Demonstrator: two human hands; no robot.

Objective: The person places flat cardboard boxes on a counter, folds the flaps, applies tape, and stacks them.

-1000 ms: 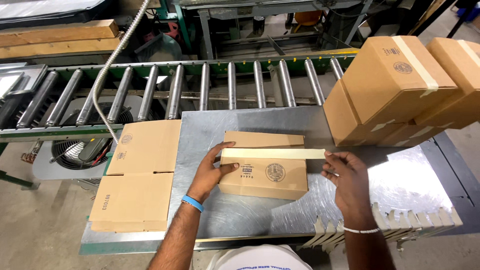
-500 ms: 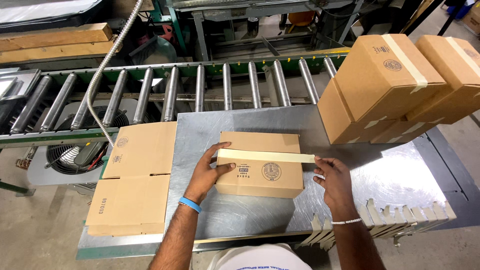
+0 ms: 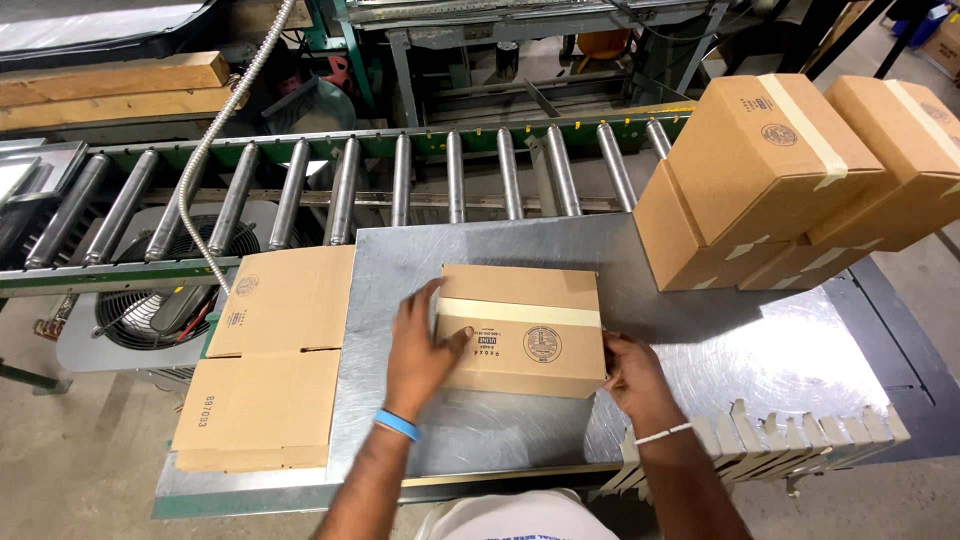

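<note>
A small brown cardboard box (image 3: 525, 300) lies on the steel table (image 3: 690, 350), a pale strip of tape running across its top. My left hand (image 3: 417, 345) is pressed flat against the box's left end, fingers spread over the tape end. My right hand (image 3: 632, 372) cups the box's near right corner, pressing the tape down its side. A blue band is on my left wrist and a thin white band on my right.
A stack of flattened boxes (image 3: 270, 360) lies left of the table. Several taped boxes (image 3: 770, 160) are piled at the right. A roller conveyor (image 3: 400, 185) runs behind. A fan (image 3: 150, 310) sits below left, with white comb-like strips (image 3: 790, 440) at the table's near right edge.
My right hand slid along the tape to the box's right end and folded it down over the side. My left hand stayed at the left end.
</note>
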